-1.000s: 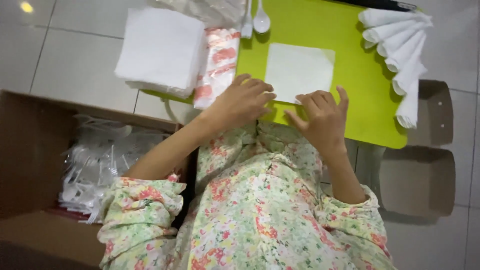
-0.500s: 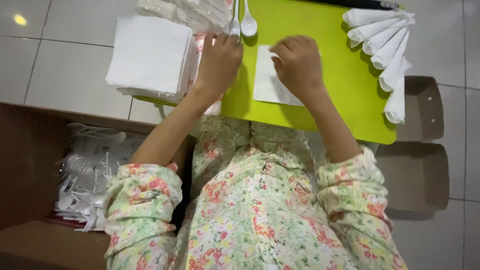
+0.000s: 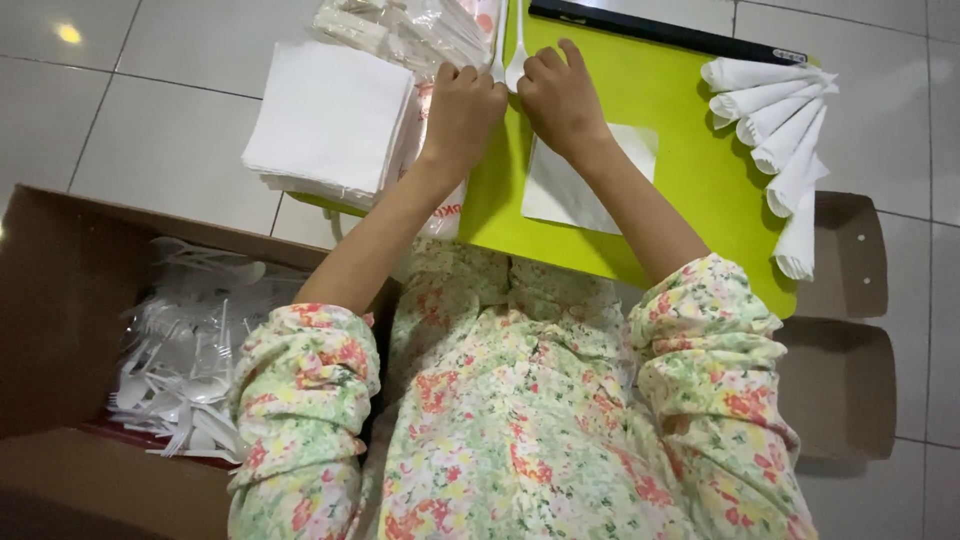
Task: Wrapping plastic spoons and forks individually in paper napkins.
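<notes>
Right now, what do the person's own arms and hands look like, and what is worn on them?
Both arms wear short, gathered sleeves of pale cloth printed with pink, orange and green flowers. The forearms are bare. The left hand and right hand have no gloves; no rings or watch are visible.

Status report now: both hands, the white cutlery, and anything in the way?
Left hand and right hand both at the white plastic cutlery, grip unclear. Single napkin flat on green board. Napkin stack beside left hand, not blocking.

Glossy white plastic spoon (image 3: 517, 60)
</notes>
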